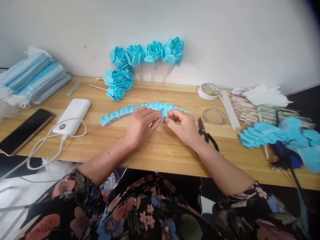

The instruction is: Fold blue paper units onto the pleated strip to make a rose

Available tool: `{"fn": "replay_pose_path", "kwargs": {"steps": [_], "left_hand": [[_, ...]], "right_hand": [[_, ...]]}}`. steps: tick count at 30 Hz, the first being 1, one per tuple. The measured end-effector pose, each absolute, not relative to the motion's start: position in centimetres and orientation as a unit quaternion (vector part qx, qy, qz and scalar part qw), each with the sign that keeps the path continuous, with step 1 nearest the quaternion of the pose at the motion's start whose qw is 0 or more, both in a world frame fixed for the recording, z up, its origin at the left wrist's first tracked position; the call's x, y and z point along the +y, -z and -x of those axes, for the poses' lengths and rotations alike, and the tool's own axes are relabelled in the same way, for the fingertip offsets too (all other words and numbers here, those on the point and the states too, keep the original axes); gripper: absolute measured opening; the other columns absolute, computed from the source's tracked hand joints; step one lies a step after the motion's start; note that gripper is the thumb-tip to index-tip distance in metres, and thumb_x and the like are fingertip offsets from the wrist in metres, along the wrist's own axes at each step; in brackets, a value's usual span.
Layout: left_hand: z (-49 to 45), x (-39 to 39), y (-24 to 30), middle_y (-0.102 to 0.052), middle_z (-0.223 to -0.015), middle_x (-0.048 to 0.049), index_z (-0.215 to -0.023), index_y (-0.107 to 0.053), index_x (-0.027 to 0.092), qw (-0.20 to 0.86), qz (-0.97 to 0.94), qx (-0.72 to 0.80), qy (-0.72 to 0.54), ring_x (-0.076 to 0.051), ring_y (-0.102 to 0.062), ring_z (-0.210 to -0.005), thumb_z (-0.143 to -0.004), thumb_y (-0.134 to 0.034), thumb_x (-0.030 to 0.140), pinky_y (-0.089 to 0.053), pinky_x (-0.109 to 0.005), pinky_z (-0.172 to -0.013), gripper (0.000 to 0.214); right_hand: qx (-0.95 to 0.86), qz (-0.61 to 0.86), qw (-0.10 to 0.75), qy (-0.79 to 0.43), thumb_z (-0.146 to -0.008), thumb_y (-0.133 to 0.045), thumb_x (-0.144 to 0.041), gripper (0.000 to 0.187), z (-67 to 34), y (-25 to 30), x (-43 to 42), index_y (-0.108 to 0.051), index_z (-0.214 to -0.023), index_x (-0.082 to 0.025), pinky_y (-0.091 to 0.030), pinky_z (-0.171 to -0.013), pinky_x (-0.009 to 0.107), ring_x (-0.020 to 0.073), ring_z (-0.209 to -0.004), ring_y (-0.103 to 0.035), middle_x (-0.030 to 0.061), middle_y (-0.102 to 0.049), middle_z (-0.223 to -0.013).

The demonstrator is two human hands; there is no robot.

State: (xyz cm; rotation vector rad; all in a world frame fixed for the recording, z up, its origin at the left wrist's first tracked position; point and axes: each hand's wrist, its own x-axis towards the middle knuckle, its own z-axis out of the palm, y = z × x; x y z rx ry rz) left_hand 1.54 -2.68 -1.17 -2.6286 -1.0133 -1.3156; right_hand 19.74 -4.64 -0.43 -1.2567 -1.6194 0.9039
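Note:
A long curved strip of folded light-blue petals (120, 113) lies across the wooden table (160, 150). My left hand (141, 125) and my right hand (182, 125) meet at the middle of the strip. Both pinch the blue petal piece between thumb and fingertips, close together. Finished blue paper flowers on sticks (150, 55) lean against the white wall behind. More of these blooms (117, 83) lie on the table at the back.
Black scissors (207, 135) lie right of my right hand. Two tape rolls (208, 90) (214, 116) sit behind them. Blue folded pieces and sticks (262, 135) crowd the right end. A white power bank (72, 116) with cable, a phone (25, 130) and stacked face masks (32, 78) are at the left.

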Motion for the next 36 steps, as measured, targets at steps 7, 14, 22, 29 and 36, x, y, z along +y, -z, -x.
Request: {"fn": "replay_pose_path", "kwargs": {"steps": [7, 14, 22, 29, 36], "left_hand": [[-1.74, -2.9, 0.98, -0.065, -0.067, -0.0009, -0.078, -0.066, 0.017, -0.002, 0.843, -0.319, 0.432, -0.014, -0.053, -0.064, -0.089, -0.058, 0.014, -0.042, -0.03, -0.066, 0.014], [-1.68, -2.97, 0.69, -0.063, -0.064, -0.0009, -0.073, -0.063, 0.017, -0.029, 0.844, -0.323, 0.427, -0.015, -0.052, -0.063, -0.088, -0.057, 0.012, -0.04, -0.03, -0.065, 0.017], [-1.27, -2.59, 1.24, -0.069, -0.074, -0.0038, -0.083, -0.069, 0.018, -0.016, 0.855, -0.316, 0.412, -0.016, -0.057, -0.069, -0.097, -0.054, 0.022, -0.042, -0.033, -0.07, 0.021], [-1.54, -2.73, 1.02, -0.067, -0.069, -0.0046, -0.074, -0.065, 0.017, 0.003, 0.858, -0.321, 0.4, -0.016, -0.055, -0.066, -0.095, -0.051, 0.016, -0.041, -0.032, -0.067, 0.025], [-1.52, -2.72, 0.92, -0.064, -0.065, -0.0027, -0.074, -0.064, 0.018, 0.011, 0.86, -0.314, 0.403, -0.016, -0.053, -0.064, -0.092, -0.053, 0.014, -0.04, -0.032, -0.066, 0.021]], "right_hand": [[-0.656, 0.5, 0.433, -0.363, -0.079, -0.061, -0.03, 0.017, -19.64, 0.27, -4.74, -0.052, -0.068, -0.02, -0.035, -0.057, 0.027, 0.0095, -0.058, -0.044, -0.0039, -0.05, -0.064], [-0.659, 0.497, 0.432, -0.364, -0.078, -0.06, -0.029, 0.019, -19.61, 0.29, -4.77, -0.049, -0.066, -0.021, -0.035, -0.057, 0.027, 0.0101, -0.058, -0.044, -0.0039, -0.048, -0.063], [-0.639, 0.503, 0.429, -0.394, -0.08, -0.061, -0.032, 0.017, -19.93, 0.39, -4.63, -0.053, -0.07, -0.021, -0.039, -0.062, 0.028, 0.0113, -0.063, -0.047, -0.0022, -0.054, -0.068], [-0.639, 0.503, 0.428, -0.395, -0.079, -0.062, -0.031, 0.018, -19.75, 0.46, -4.62, -0.052, -0.069, -0.021, -0.038, -0.061, 0.028, 0.0108, -0.062, -0.045, -0.0025, -0.052, -0.068], [-0.639, 0.502, 0.428, -0.396, -0.079, -0.063, -0.032, 0.02, -19.77, 0.65, -4.63, -0.05, -0.068, -0.021, -0.037, -0.06, 0.028, 0.0107, -0.062, -0.045, -0.0033, -0.05, -0.067]]}}
